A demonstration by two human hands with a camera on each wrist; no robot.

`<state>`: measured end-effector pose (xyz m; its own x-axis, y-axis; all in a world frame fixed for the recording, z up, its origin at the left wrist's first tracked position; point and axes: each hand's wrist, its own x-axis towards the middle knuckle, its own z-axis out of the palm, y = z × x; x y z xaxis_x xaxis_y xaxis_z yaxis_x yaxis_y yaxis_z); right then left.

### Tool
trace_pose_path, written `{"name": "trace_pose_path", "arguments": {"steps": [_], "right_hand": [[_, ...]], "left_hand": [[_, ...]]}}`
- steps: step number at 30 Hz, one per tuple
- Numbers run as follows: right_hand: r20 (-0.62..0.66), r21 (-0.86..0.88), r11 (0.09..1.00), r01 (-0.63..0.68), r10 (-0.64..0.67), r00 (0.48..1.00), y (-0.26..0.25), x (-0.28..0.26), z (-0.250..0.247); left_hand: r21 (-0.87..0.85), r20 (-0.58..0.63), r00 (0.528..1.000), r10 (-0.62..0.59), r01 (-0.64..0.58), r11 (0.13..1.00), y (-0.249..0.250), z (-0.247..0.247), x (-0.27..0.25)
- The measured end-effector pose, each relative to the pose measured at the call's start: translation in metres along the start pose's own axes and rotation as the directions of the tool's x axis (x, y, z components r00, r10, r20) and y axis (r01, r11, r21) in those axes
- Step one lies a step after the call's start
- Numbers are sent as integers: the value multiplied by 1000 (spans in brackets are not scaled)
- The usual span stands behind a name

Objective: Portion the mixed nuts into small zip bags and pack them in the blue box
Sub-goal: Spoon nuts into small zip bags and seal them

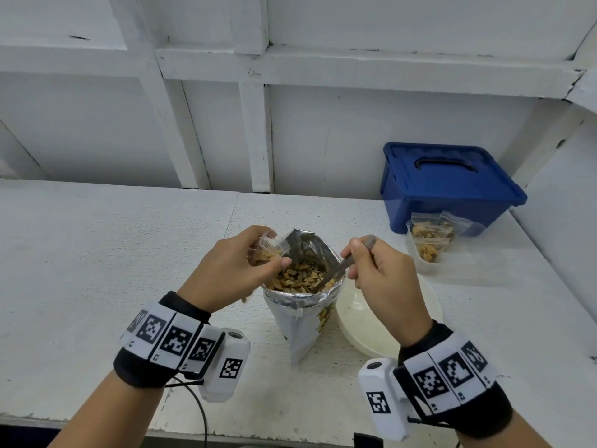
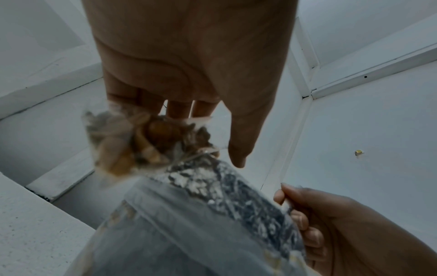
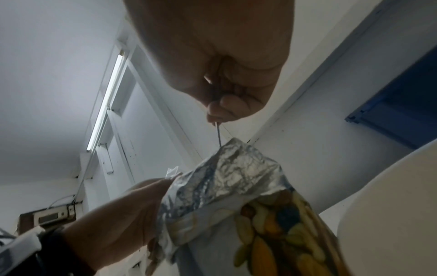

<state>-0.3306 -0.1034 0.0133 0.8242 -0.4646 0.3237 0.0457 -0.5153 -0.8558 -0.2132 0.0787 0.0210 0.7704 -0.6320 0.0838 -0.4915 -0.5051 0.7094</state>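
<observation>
A: Where does the portioning stand, and what would make this scoop go well?

B: At the centre of the head view the left hand [image 1: 239, 263] pinches a small zip bag [image 1: 269, 248], partly filled, at the rim of the foil nut pouch [image 1: 303, 305] standing on the bench [image 1: 113, 253]. The right hand [image 1: 378, 273] is curled round a spoon [image 1: 339, 270] whose bowl is dipped into the mixed nuts [image 1: 300, 276].

A: So the person is mid-scoop?

B: It looks so. The spoon should probably come up level and only modestly loaded, and the left hand would do well to keep the bag's mouth held wide and over the pouch, so strays drop back in.

A: And the packing?

B: The blue box [image 1: 449, 185] sits at the right of the frame, lid on. Filled zip bags [image 1: 429, 237] stand in a clear tub [image 1: 426, 266] just in front of it. A white bowl [image 1: 365, 328] lies beside the pouch.
</observation>
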Motion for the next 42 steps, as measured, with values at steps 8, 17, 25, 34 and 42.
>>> {"name": "trace_pose_path", "arguments": {"steps": [8, 17, 25, 34, 42], "right_hand": [[-135, 110, 970, -216, 230, 964, 3, 8, -10], [-227, 239, 939, -248, 302, 926, 2, 17, -25], [-273, 365, 909, -200, 310, 911, -5, 28, -37], [-250, 246, 964, -104, 167, 954, -27, 33, -22], [-161, 71, 976, 207, -194, 968, -46, 29, -10]], "left_hand": [[4, 10, 1000, 0, 0, 1000, 0, -1, 1], [183, 69, 996, 59, -70, 981, 2, -10, 7], [342, 149, 986, 81, -128, 931, 8, -10, 12], [268, 141, 981, 130, -165, 949, 21, -2, 14], [122, 69, 985, 158, -165, 979, 22, 0, 10]]}}
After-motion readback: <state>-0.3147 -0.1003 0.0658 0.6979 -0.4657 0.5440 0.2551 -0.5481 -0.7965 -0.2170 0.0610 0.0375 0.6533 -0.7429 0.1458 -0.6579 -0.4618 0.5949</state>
